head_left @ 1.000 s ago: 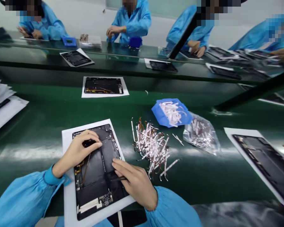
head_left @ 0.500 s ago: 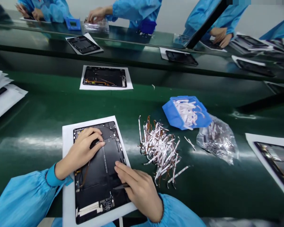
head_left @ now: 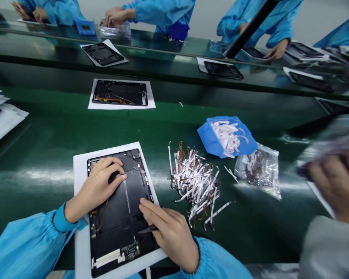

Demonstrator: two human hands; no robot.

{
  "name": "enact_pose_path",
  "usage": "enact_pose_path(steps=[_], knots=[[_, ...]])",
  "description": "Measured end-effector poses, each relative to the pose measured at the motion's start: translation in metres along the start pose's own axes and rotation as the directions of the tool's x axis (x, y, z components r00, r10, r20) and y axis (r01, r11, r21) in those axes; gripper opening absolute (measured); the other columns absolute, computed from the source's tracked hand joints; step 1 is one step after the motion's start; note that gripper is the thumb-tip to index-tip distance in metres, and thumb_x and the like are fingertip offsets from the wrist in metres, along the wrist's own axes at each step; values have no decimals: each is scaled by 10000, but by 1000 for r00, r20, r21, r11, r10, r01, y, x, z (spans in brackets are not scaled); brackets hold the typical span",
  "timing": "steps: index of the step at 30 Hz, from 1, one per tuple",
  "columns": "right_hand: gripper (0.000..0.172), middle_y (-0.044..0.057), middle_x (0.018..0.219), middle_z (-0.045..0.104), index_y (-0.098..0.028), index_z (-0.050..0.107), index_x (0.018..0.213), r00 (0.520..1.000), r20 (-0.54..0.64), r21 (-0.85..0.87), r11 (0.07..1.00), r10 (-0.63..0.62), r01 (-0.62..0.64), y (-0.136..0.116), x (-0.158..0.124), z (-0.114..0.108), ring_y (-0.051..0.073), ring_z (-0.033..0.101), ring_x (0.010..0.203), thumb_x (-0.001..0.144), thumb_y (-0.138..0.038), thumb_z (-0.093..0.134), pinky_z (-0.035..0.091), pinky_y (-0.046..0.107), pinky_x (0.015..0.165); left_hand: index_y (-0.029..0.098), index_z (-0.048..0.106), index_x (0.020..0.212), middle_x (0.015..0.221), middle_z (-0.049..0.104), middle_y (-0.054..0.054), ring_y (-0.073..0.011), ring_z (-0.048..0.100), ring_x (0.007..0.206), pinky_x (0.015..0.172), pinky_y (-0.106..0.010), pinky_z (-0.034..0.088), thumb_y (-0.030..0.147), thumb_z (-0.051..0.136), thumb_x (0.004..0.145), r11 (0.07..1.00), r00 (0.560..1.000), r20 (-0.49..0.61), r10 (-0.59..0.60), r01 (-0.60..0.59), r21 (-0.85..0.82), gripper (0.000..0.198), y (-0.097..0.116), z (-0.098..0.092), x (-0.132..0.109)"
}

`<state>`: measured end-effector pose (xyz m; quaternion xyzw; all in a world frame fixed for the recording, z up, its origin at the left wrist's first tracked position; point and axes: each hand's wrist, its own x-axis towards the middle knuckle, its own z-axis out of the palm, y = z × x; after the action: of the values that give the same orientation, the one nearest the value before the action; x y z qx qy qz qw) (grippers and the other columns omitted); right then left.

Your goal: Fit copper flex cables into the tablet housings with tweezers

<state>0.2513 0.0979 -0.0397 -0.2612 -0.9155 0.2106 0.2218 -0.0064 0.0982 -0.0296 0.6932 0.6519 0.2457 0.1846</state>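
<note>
An opened tablet (head_left: 119, 209), its black inside facing up, lies on a white sheet (head_left: 80, 182) before me. Over its upper left part is my left hand (head_left: 103, 182), thumb and fingers drawn together; whatever they pinch is hidden. A thin brown flex cable (head_left: 104, 215) runs down below that hand. My right hand (head_left: 170, 232) rests on the tablet's right side with fingers stretched along the surface. Dark pointed tweezers (head_left: 147, 230) stick out from under it, their tip near the lower middle of the tablet.
Right of the tablet lies a heap of flex cable strips (head_left: 194, 182), with a blue bin (head_left: 209, 133) of white strips and a plastic bag (head_left: 258, 166) behind. Another person's blurred hand (head_left: 334, 182) reaches in at right. Another tablet (head_left: 120, 93) lies further back.
Another person's hand with a grey sleeve has come in at the right, holding something blurred. The plastic bag has shifted shape. My hands keep their places on the tablet.
</note>
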Motion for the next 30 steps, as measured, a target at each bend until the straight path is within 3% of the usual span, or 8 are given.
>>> enact_pose_path(steps=[7, 11, 13, 15, 18, 20, 22, 30], knots=[[412, 31, 1308, 660, -152, 676, 1183, 1000, -5, -18, 1000, -4, 4, 0, 3, 2, 141, 722, 797, 901, -3, 416, 572, 283, 688, 224, 575, 976, 1056, 602, -38, -228, 549, 1013, 894, -388, 412, 322, 563, 940, 999, 1000, -22, -16, 17, 31, 105, -1, 2, -1], [338, 72, 1277, 676, -129, 677, 1178, 998, -34, -184, 982, -56, 49, -13, 1, -5, 158, 699, 724, 977, -82, 409, 523, 320, 616, 216, 535, 1042, 1026, 599, -43, -242, 536, 974, 855, -390, 417, 342, 559, 940, 997, 998, -51, -49, 52, 55, 164, 0, 4, -3], [335, 60, 1270, 682, -149, 666, 1209, 995, -46, -270, 960, -94, 78, -24, -3, -9, 183, 698, 807, 1004, -132, 402, 511, 342, 699, 215, 533, 1048, 1044, 597, -47, -242, 532, 992, 873, -392, 418, 333, 540, 949, 997, 997, -60, -55, 58, 49, 154, 1, 4, -3], [348, 23, 1268, 686, -183, 661, 1227, 989, -11, -300, 944, -145, 135, -34, -8, -11, 209, 670, 1001, 1016, -157, 385, 474, 372, 902, 212, 527, 1065, 1061, 596, -50, -235, 535, 1014, 898, -391, 420, 319, 498, 971, 997, 995, -73, -68, 70, 24, 146, 2, 4, -2], [345, -9, 1264, 690, -195, 664, 1222, 981, 48, -300, 934, -188, 194, -40, -11, -5, 235, 556, 1225, 1028, -192, 379, 227, 443, 1185, 209, 504, 1122, 1092, 596, -54, -214, 554, 1044, 926, -376, 435, 316, 426, 1006, 994, 990, -98, -103, 99, -41, 176, 3, 2, -1], [335, -3, 1289, 675, -179, 654, 1236, 982, 71, -300, 935, -176, 189, -37, -6, 1, 252, 495, 1296, 1033, -215, 389, 72, 479, 1238, 213, 491, 1162, 1107, 601, -53, -200, 568, 1057, 939, -361, 446, 324, 403, 1017, 990, 986, -112, -122, 113, -85, 202, 3, 1, -1], [336, 4, 1328, 649, -163, 629, 1270, 984, 102, -308, 936, -149, 174, -29, 6, 6, 265, 438, 1352, 1035, -216, 395, 16, 498, 1245, 217, 489, 1181, 1112, 609, -51, -190, 578, 1064, 946, -350, 455, 325, 396, 1021, 987, 985, -119, -127, 114, -116, 214, 3, 1, -2], [373, 63, 1369, 613, -141, 561, 1340, 981, 164, -275, 950, -107, 150, -4, 73, 17, 295, 372, 1408, 1002, -117, 406, 252, 608, 1180, 215, 498, 1189, 1139, 634, -63, -195, 602, 1083, 952, -368, 476, 286, 378, 1018, 986, 983, -151, -101, 79, -147, 221, -2, 3, -2]])
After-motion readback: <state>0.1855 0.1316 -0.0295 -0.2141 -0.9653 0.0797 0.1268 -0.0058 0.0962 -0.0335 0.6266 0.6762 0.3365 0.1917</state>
